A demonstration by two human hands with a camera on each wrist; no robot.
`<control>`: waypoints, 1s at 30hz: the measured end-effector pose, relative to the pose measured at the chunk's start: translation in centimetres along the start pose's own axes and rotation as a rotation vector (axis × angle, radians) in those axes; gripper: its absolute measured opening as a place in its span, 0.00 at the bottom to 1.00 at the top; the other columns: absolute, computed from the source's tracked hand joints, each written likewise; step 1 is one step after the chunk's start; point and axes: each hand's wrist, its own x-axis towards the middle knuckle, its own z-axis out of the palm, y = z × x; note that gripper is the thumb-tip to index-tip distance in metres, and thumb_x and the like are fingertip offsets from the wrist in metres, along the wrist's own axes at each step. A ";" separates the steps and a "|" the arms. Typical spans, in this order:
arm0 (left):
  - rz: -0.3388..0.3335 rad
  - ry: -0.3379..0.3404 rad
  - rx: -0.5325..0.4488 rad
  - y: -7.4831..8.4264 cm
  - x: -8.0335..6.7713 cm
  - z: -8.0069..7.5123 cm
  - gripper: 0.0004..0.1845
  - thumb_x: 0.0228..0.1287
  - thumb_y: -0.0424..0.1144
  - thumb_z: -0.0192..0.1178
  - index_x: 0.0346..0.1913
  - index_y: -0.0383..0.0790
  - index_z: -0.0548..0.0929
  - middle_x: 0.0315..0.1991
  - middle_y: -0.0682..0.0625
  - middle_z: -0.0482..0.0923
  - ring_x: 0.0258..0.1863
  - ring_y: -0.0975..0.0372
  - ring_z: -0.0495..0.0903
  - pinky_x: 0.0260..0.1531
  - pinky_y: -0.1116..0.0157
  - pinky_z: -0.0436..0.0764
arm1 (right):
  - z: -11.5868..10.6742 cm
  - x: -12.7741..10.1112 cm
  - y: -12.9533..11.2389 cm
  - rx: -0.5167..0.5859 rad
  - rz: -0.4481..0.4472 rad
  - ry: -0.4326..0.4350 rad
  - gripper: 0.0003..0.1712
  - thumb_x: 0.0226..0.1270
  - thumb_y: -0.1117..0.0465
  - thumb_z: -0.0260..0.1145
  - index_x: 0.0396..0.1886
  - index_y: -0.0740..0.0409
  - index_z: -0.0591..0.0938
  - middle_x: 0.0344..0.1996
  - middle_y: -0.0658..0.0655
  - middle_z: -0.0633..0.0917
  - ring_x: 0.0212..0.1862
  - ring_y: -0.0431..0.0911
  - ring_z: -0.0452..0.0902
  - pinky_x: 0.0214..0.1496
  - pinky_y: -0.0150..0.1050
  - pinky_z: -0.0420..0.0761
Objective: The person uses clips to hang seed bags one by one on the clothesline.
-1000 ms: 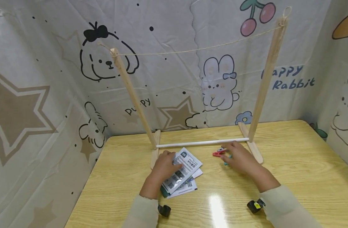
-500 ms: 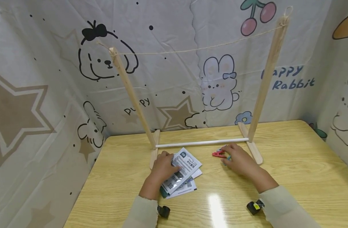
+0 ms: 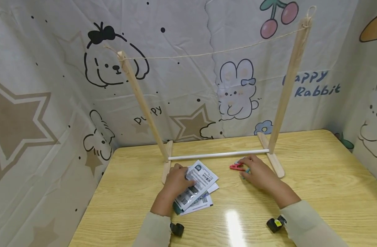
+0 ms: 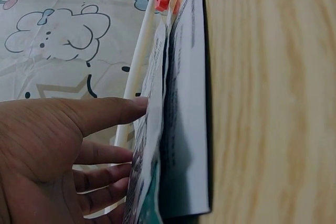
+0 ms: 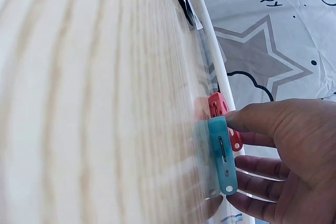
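Note:
My left hand (image 3: 176, 180) rests on a small fanned stack of flat printed packets (image 3: 204, 176) lying on the table, left of centre. In the left wrist view its thumb touches the upper packet (image 4: 152, 77), and the other fingers lie extended along the edge. My right hand (image 3: 260, 173) is at a few plastic clothespins further right. The right wrist view shows a teal clothespin (image 5: 223, 156) in front of a red clothespin (image 5: 217, 103). The thumb is right at them, while the remaining fingers reach loosely behind. A third, paler clothespin is mostly hidden by the fingers.
Behind the hands stands a wooden frame with a left post (image 3: 142, 103), a right post (image 3: 288, 85) and a white bottom rod (image 3: 219, 154). A thin string (image 3: 188, 56) spans the tops. Printed cloth hangs behind the wooden table (image 3: 324, 178).

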 end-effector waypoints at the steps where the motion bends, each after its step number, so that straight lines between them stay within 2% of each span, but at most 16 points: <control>1: -0.002 0.000 -0.002 0.0 0.0 0.0 0.36 0.57 0.48 0.75 0.64 0.31 0.78 0.56 0.39 0.74 0.49 0.51 0.72 0.51 0.51 0.75 | 0.0 0.0 0.1 0.004 -0.003 0.004 0.24 0.68 0.58 0.70 0.62 0.61 0.80 0.56 0.64 0.77 0.55 0.60 0.80 0.55 0.57 0.81; 9: -0.010 0.001 -0.026 0.0 0.0 -0.2 0.37 0.56 0.47 0.76 0.65 0.33 0.77 0.56 0.40 0.74 0.46 0.53 0.71 0.49 0.52 0.74 | 0.2 0.1 0.3 0.035 0.019 0.019 0.15 0.68 0.59 0.70 0.53 0.57 0.83 0.54 0.61 0.77 0.47 0.52 0.80 0.48 0.51 0.82; 16: -0.026 0.005 -0.041 0.0 0.0 -0.2 0.37 0.54 0.47 0.77 0.65 0.34 0.77 0.55 0.40 0.74 0.44 0.55 0.70 0.46 0.54 0.74 | 0.3 0.2 0.5 0.082 0.056 0.008 0.16 0.67 0.57 0.70 0.51 0.58 0.83 0.54 0.63 0.75 0.49 0.55 0.80 0.49 0.52 0.82; 23: -0.032 0.016 -0.053 -0.2 0.1 -0.1 0.36 0.53 0.47 0.78 0.63 0.35 0.78 0.52 0.41 0.75 0.43 0.55 0.70 0.45 0.55 0.74 | 0.2 0.2 0.7 0.086 0.069 -0.004 0.14 0.68 0.57 0.70 0.49 0.57 0.82 0.52 0.62 0.75 0.48 0.53 0.80 0.49 0.52 0.81; 30: -0.027 0.026 -0.057 -0.2 0.2 -0.1 0.35 0.52 0.47 0.78 0.62 0.36 0.78 0.50 0.42 0.75 0.42 0.56 0.71 0.45 0.55 0.74 | 0.2 0.3 0.5 0.078 0.073 -0.008 0.15 0.67 0.58 0.70 0.50 0.59 0.82 0.50 0.60 0.77 0.50 0.54 0.81 0.52 0.54 0.81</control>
